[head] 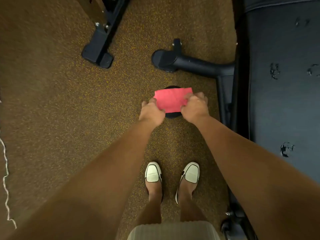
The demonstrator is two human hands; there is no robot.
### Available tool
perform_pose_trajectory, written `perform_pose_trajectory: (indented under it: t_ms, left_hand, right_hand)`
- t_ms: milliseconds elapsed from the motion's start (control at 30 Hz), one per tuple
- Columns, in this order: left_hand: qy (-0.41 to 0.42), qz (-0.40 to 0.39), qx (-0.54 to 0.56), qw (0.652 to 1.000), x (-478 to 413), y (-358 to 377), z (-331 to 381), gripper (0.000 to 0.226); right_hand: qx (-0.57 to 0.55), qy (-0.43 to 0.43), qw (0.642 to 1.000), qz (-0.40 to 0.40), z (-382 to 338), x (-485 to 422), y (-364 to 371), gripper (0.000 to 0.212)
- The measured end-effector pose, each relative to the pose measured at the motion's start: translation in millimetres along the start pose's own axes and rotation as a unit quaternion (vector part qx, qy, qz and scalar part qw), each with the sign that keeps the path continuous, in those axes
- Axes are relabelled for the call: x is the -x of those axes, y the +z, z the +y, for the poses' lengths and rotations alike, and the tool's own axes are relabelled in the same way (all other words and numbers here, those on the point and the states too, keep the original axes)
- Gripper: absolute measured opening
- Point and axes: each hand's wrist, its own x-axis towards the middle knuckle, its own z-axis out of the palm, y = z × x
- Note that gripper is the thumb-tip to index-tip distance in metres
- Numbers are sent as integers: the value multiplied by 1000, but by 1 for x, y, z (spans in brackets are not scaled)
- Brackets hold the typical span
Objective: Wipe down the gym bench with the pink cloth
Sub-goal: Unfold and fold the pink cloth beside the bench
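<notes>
Far left edge: thin white cord (5, 179) trailing in a wavy line over the floor (52, 101), a speckled rubber surface, brown flecked with yellow, grainy and matte

Upper left of centre: black metal frame foot (98, 51), square-section tube with bolts and a rounded rubbery end cap, resting flat on the floor

Centre: left hand (151, 112) pinched closed on the left edge of the pink cloth (170, 99), thumb under, fingers curled over the top. Cloth folded into a flat rectangle, soft matte weave, faint creases, held taut between both hands above a round black object (173, 115), mostly hidden beneath; kind of object not clear. Right hand (194, 107) closed on the right edge of the cloth, knuckles up. No print or label readable on the cloth

Below centre: two feet in cream flat shoes (152, 173) with black piping and squared toes, smooth leather-like finish, side by side on the floor. Pale ribbed fabric hem (173, 230) at the bottom edge

Right of centre: black tubular bench leg (190, 64), round steel tube with a capped end, joining the frame under the pad

Far right: gym bench (284, 84), dark blue-black vinyl pad, smooth with a slight sheen, a seam near the top, several worn patches where the skin has flaked. Cloth just beside the bench, left of its edge, not touching the pad. No brand or writing legible anywhere
</notes>
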Motion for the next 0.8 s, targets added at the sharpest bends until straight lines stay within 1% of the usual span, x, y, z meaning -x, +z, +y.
perform_pose_trajectory:
  t_ms: [67, 167, 267, 333, 433, 567, 600, 700, 767, 800]
  left_hand:
    - [-11, 0, 15, 1000, -6, 3, -2, 63]
    - [-22, 0, 71, 997, -15, 10, -6, 58]
    - [-28, 2, 105, 994, -22, 12, -7, 55]
    - [-35, 13, 105, 994, -26, 14, -9, 51]
    - [-55, 45, 104, 992, -31, 15, -10, 47]
    - [-67, 52, 155, 984, -34, 14, -10, 29]
    - [-69, 51, 172, 981, -33, 14, -9, 28]
    - [-62, 56, 211, 974, -29, 12, -3, 23]
    - [-51, 63, 228, 970, -26, 10, 1, 16]
    - [-43, 66, 239, 968, -25, 9, 3, 18]
  right_hand:
    - [-7, 20, 1000, 3, 3, -4, 4, 53]
    - [-31, 52, 998, -14, 5, -10, 14, 62]
    - [-102, 78, 992, -12, 5, -17, 19, 65]
    - [-132, 94, 987, -7, 5, -19, 21, 66]
    - [-162, 132, 978, 8, 5, -23, 20, 60]
    - [-194, 167, 967, -2, 6, -23, 15, 45]
    - [-202, 170, 964, -6, 5, -22, 14, 42]
    - [-222, 158, 962, -6, 4, -20, 12, 40]
    - [-242, 140, 960, -1, 2, -17, 10, 44]
    - [-251, 127, 960, 2, 2, -16, 9, 47]
